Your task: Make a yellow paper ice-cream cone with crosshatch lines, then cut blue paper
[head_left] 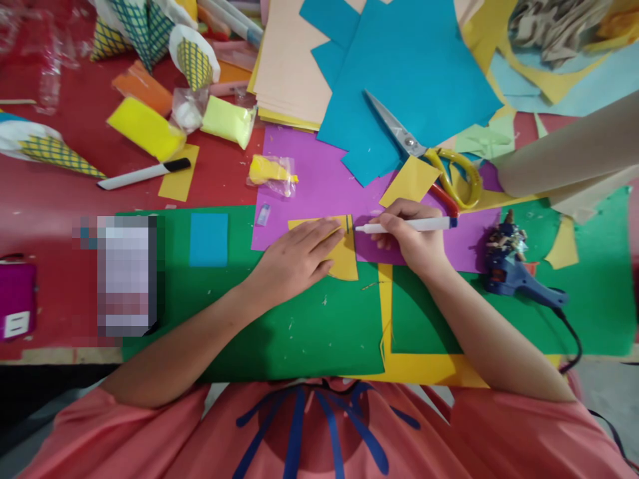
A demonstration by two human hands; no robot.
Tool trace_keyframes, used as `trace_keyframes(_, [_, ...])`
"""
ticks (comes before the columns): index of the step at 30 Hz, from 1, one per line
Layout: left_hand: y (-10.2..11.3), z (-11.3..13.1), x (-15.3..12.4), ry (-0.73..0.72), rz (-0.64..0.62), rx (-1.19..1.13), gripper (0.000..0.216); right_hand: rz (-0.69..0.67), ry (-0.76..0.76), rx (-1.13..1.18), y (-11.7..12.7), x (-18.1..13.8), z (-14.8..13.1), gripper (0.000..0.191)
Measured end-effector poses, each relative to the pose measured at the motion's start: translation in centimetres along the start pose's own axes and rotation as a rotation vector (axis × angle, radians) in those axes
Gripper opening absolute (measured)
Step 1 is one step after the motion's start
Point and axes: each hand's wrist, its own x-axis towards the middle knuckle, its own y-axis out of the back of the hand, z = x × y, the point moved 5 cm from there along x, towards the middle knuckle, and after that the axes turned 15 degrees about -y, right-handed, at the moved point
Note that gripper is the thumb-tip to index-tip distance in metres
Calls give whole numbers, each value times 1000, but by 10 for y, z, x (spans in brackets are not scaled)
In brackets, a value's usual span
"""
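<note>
My left hand (304, 256) lies flat, fingers stretched out, on a piece of yellow paper (344, 256) with a curved lower edge. A short dark line shows near the paper's upper right corner. In my right hand (412, 239) is a white marker (424, 225), gripped between thumb and fingers. Its tip points left, close beside the paper's right edge; I cannot tell whether it touches. Under the yellow piece are a purple sheet (309, 153) and a green sheet (309, 332). A small yellow rectangle of paper (410, 181) lies just above my right hand.
Open scissors (407, 141) rest on blue sheets (414, 66) at the back. A blue glue gun (514, 273) with a cord lies right. Left are a capped marker (144, 174), a blue paper square (208, 239) and a blurred-out device (127, 276). A large roll (574, 146) juts in from the right.
</note>
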Motion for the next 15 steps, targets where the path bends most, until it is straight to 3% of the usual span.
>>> trace_keyframes(4, [0,-3,0,30,2,-2,49,57,33,35,2,-2,0,16])
trace_keyframes(9, [2,-3,0,22,9,50,41,9,59,-42,-3,-4,-1,19])
trace_keyframes(15, [-3,-5,-1,55,-40,10,50,-12,47,-142,-6,-3,-1,19])
